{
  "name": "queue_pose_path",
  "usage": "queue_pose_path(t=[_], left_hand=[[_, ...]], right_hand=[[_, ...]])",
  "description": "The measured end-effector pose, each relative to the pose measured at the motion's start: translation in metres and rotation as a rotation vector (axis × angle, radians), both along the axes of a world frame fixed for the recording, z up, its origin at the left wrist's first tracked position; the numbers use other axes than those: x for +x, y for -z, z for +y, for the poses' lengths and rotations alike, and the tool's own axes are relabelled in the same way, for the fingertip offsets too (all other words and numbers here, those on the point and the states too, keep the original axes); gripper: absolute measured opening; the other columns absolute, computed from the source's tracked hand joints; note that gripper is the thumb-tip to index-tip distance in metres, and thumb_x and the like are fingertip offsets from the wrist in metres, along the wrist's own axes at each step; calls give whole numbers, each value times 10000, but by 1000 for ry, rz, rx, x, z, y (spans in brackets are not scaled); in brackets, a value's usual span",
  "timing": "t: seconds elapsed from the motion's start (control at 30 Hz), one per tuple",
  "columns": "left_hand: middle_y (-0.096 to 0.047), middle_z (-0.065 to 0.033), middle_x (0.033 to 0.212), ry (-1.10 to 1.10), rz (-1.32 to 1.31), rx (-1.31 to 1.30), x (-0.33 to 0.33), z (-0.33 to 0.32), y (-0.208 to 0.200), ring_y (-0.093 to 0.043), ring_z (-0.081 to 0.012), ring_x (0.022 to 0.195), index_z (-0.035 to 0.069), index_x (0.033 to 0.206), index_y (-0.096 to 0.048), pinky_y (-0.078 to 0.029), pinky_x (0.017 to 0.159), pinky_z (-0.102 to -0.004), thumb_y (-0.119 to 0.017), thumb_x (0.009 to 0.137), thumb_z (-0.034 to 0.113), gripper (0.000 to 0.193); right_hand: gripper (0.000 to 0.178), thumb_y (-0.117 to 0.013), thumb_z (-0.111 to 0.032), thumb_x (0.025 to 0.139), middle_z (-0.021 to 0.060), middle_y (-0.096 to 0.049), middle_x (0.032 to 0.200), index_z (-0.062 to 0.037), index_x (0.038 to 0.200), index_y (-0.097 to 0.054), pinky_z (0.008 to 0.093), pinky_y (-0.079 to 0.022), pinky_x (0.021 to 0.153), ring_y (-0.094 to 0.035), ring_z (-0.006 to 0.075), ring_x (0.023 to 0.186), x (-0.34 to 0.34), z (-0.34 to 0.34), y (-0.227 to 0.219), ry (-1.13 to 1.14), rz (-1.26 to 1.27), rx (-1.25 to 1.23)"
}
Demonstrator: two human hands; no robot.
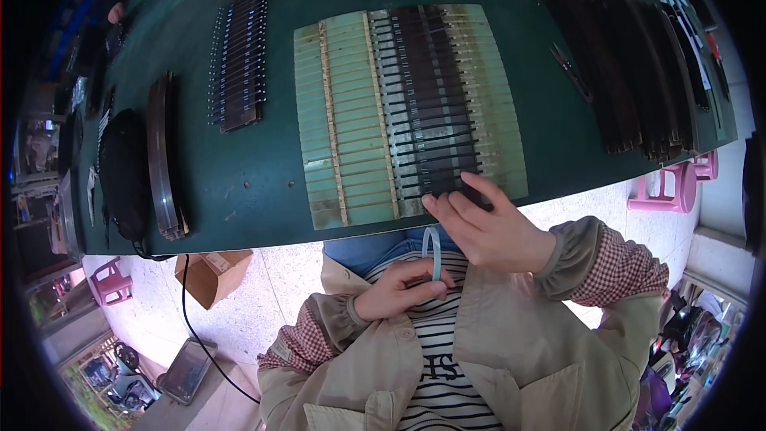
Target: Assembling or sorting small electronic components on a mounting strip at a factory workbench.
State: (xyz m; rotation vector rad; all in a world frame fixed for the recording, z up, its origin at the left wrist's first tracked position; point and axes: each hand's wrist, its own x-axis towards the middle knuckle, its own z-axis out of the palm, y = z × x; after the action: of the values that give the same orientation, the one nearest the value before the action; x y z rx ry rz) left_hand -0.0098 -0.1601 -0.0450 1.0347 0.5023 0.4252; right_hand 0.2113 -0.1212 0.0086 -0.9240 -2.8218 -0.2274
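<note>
A jig-like pale green board with evenly spaced slots lies near the table's front edge. Several dark flat strips lie side by side across its right half, with pale bands running over them. My right hand rests at the near end of these strips, its fingers apart and fingertips touching them. Below the table edge, in front of my body, my left hand is closed on a pale blue tape-like strip. That strip curves upward toward the right fingertips; where its upper end goes is hidden.
The green table also bears a stack of dark strips with pins, curved strips and a black pouch at left. Tweezers and dark strip bundles lie at right. A cardboard box stands on the floor.
</note>
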Motion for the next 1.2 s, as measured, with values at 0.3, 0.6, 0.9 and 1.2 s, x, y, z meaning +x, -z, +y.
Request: queue_pose_path(t=[0.3,0.6,0.9,1.2], left_hand=[[-559,-79,663,-209,-96,-402,6,-1,18,-514,-172,655,-4,724,-587,-415,637,-271,-328,1025,384,555],[-521,-82,622,-290,-28,-566,12,7,8,-389,-128,447,37,770,-512,-332,468,-257,-431,996,212,297],[-552,-78,756,-417,-101,-700,22,3,-11,-343,-88,388,78,1082,-476,-302,425,-226,-476,971,128,122],[-540,-48,732,-383,-175,-817,21,9,-9,-267,-71,350,95,1078,-491,-259,409,-225,-474,985,131,101]], right_hand=[[342,-583,-55,882,139,-570,1075,-68,1223,-601,380,-424,937,-544,263,1012,89,44,-6,684,452,129],[323,-590,-66,876,180,-563,1058,20,1186,-556,389,-471,824,-557,333,965,132,71,23,748,179,270],[246,-578,-98,889,148,-564,903,-10,1119,-575,373,-475,694,-559,289,803,136,95,31,817,340,311],[207,-535,-136,936,84,-560,749,-39,1105,-602,291,-443,567,-522,172,591,87,27,-3,779,911,-307]])
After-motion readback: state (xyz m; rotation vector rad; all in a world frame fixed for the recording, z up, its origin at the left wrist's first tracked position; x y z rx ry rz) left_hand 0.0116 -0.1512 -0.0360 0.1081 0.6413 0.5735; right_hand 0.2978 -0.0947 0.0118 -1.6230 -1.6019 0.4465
